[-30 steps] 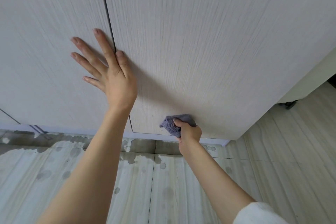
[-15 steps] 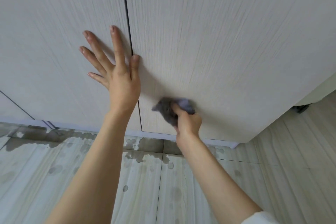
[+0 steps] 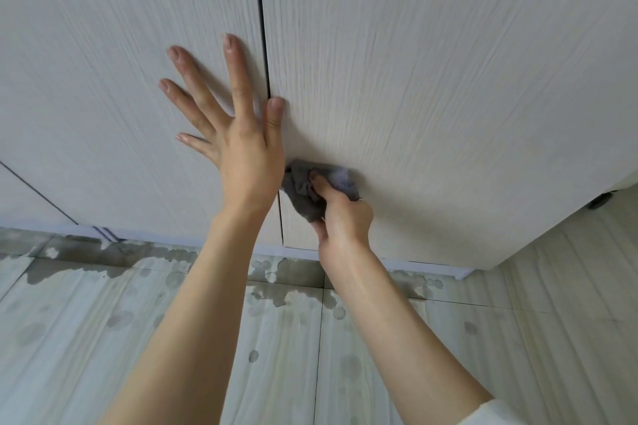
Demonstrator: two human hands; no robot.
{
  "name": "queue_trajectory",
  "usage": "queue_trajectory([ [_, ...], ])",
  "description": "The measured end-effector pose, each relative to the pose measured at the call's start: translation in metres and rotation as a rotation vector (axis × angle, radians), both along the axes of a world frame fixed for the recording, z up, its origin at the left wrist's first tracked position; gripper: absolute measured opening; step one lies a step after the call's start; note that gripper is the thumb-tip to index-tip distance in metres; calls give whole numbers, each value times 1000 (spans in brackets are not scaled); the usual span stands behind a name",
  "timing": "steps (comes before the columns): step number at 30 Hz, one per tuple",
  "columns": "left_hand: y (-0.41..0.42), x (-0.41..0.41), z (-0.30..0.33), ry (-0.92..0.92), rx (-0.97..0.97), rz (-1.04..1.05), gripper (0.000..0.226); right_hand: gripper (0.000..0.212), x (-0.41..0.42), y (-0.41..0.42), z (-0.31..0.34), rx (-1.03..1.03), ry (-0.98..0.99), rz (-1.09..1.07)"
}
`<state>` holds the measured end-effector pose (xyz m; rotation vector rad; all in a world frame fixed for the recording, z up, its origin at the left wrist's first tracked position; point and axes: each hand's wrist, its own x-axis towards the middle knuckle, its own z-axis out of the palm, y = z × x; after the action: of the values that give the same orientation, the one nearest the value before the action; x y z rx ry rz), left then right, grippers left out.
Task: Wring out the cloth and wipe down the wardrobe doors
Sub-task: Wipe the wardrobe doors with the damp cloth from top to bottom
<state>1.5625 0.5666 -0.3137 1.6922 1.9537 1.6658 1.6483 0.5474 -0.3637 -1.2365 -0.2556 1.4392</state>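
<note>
A person's left hand is lying flat against the left wardrobe door, fingers straight and spread wide, the thumb reaching across the dark gap onto the right wardrobe door. The right hand is gripping a bunched grey cloth, fingers curled round it, and is pressing it against the lower part of the right door, just beside the left wrist. Below the doors, wet patches are showing on the pale tiled floor.
</note>
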Motion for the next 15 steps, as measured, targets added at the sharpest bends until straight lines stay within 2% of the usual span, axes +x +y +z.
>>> queue_trajectory([
  [7, 0, 1, -1, 5, 5, 20, 61, 27, 9, -1, -81, -386, -84, 19],
  [10, 1, 1, -3, 8, 3, 39, 61, 21, 7, 9, -88, -396, -73, 29],
  [12, 0, 2, -4, 13, 0, 49, 60, 19, -2, 15, -84, -356, 4, 68],
  [15, -1, 7, -4, -31, -16, 69, 61, 39, -13, 14, -80, -297, 172, 86],
])
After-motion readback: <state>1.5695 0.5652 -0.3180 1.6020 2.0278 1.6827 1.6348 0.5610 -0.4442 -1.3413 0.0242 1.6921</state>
